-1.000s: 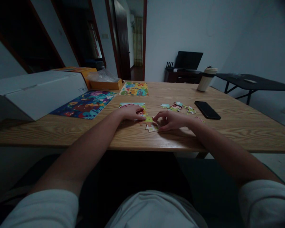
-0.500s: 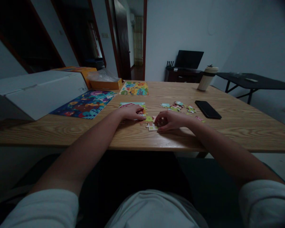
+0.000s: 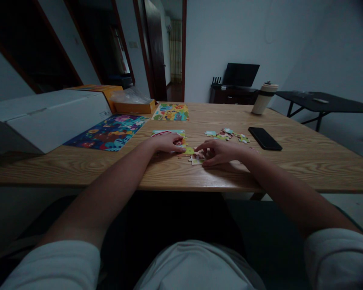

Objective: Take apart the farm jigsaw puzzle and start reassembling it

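My left hand lies flat with its fingers stretched over a partly joined jigsaw puzzle, covering much of it. Its thumb rests by a yellow-green puzzle piece at the puzzle's right edge. Just right of that, my right hand holds a pale puzzle piece low on the table between thumb and curled fingers, the index finger reaching toward the yellow-green piece. Part of the held piece is hidden under the fingers. Beyond the right hand lies a scatter of loose puzzle pieces.
A black phone lies right of the loose pieces, and a cream bottle stands behind. A dark blue picture sheet, a yellow picture sheet, a white box and an orange box with clear plastic occupy the left side.
The pale piece has shifted slightly right and away from me with my right hand. My right index finger has stretched out further left. My left hand stays in place.
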Demonstrator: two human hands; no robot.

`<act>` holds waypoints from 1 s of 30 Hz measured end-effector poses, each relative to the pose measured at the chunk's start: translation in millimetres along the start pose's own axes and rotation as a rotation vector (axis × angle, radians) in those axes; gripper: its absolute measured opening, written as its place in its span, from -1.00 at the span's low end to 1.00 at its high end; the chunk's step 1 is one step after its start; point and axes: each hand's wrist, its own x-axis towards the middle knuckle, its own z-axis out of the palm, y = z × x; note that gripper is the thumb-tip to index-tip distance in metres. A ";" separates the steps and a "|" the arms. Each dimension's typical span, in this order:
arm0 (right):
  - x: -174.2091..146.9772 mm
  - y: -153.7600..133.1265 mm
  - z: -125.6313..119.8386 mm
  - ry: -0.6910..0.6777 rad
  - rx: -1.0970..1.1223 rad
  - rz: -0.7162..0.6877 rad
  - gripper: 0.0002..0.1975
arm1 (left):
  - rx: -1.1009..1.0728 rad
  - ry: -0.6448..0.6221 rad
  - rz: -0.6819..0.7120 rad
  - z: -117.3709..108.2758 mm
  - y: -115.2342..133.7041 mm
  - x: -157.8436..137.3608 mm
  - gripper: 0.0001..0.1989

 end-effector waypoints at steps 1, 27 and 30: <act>0.2 -1.0 0.4 0.010 -0.017 -0.023 -0.43 | -0.001 -0.001 -0.005 -0.1 -0.2 0.0 -0.45; -75.5 -38.7 23.3 0.092 -0.287 0.021 -0.59 | 0.031 -0.003 -0.012 2.5 -8.0 3.1 -0.37; -102.9 -31.5 33.6 0.192 -0.322 0.091 -0.59 | 0.031 -0.004 0.007 2.3 -7.6 2.8 -0.37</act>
